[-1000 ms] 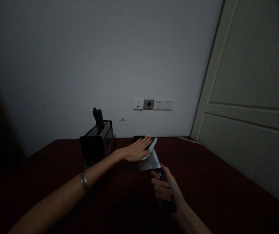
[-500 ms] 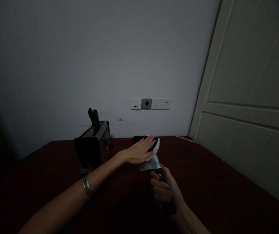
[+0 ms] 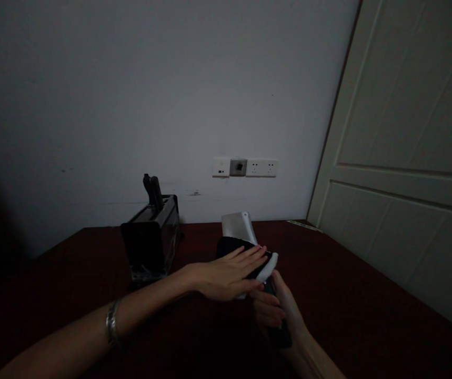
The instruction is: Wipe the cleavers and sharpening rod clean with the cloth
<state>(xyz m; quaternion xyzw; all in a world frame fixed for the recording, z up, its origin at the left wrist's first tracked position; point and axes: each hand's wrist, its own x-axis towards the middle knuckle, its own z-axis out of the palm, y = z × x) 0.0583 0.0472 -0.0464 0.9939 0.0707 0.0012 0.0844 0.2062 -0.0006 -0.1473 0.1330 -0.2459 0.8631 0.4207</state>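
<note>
It's one head-worn camera, gazing forward and down over the table (image 3: pixel 360 310), almost square-on to the socket strip (image 3: pixel 245 168)! The left hand (image 3: pixel 228 276) and right hand (image 3: pixel 283 310) fill the space below that strip, clearly nearer the lens.

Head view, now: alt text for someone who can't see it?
The right hand grips a cleaver by its handle; the left hand lies flat on a black-and-white cloth over the blade, whose far end shows. To the left, a knife block with two black handles stands on a dark red table.
</note>
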